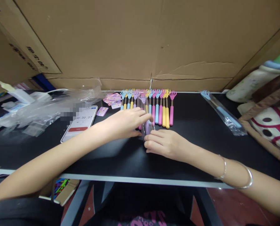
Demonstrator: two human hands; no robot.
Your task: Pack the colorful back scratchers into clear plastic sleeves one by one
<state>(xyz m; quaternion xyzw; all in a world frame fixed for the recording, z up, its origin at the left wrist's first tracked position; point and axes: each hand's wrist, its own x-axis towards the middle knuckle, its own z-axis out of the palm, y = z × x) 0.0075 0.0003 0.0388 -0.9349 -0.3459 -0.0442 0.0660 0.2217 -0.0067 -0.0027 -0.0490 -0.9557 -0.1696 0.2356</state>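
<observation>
Between my two hands is a purple back scratcher point(147, 125) in a clear plastic sleeve, its claw end pointing away from me. My left hand point(132, 122) closes on it from the left, around the handle. At the lower end, the fingers of my right hand point(164, 144) are closed on the sleeve. Behind them lies a row of back scratchers with pink, blue, yellow and purple handles, among them a yellow back scratcher point(167, 116) and a pink back scratcher point(171, 114). My left hand hides part of the row.
Small printed cards point(113, 99) lie left of the row. Further left are a phone point(80, 124) showing a timer and a heap of clear plastic bags point(57, 103). A bagged blue back scratcher point(222, 113) lies right, near a bottle point(253, 81) and a bag point(271, 125). Cardboard point(140, 40) walls the back.
</observation>
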